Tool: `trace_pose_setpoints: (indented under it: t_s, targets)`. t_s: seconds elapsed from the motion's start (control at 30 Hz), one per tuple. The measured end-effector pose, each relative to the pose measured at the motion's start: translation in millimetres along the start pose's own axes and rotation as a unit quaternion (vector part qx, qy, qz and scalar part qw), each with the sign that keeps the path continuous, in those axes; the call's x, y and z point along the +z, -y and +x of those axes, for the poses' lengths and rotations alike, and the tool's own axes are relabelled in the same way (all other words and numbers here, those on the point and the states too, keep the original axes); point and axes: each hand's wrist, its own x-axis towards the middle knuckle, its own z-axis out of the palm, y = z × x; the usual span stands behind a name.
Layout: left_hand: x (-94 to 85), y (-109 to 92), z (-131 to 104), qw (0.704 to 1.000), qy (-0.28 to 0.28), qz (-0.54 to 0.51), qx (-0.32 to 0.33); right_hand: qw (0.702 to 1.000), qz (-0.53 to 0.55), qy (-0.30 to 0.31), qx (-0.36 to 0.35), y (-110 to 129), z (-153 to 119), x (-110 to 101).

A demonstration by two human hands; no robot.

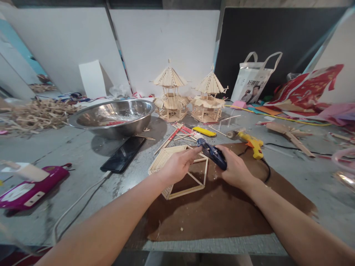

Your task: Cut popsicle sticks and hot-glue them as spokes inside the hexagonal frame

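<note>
My right hand [235, 166] is wrapped round a dark blue hand tool [215, 153], whose head points up and to the left. My left hand [179, 164] has its fingertips pressed together at the tool's head; anything pinched there is too small to make out. Beneath my left hand is a polygonal frame of thin wooden sticks [187, 191], its left part covered with close-laid sticks and its right part open. The frame rests on a brown cloth [210, 218]. Loose sticks, some on red paper [187, 129], lie just behind it, beside a yellow cutter [204, 131].
Two stick pavilions [171, 99] stand at the back. A steel bowl [133, 122], a black phone [123, 155] on a cable and a purple power strip [36, 188] are on the left. A yellow glue gun [253, 145] with a black cord lies right.
</note>
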Motion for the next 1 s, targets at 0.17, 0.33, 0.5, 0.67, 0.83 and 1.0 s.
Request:
trace_pose_setpoints:
  t_s: [0.17,0.33,0.5,0.67,0.83,1.0]
  targets:
    - [0.0,0.5,0.2,1.0,0.002,-0.006,0.002,1.0,0.004,0.004,-0.002,0.3,-0.2,-0.9]
    - [0.1,0.5,0.2,1.0,0.005,-0.014,-0.001,1.0,0.005,0.0,-0.007,0.2,0.0,-1.1]
    - [0.2,0.2,0.3,1.0,0.004,-0.022,-0.007,1.0,0.003,0.004,-0.007,0.4,0.3,-1.5]
    - [-0.3,-1.7,0.9,1.0,0.006,-0.026,-0.014,1.0,-0.012,0.01,0.014,1.8,0.1,-1.6]
    - [-1.0,-3.4,1.7,0.999,0.008,-0.021,-0.032,0.999,-0.03,0.006,0.04,4.7,-1.1,-1.3]
    - [-0.5,-3.1,1.5,0.999,-0.003,0.002,-0.045,0.997,-0.051,0.011,0.058,6.4,-0.6,-1.2]
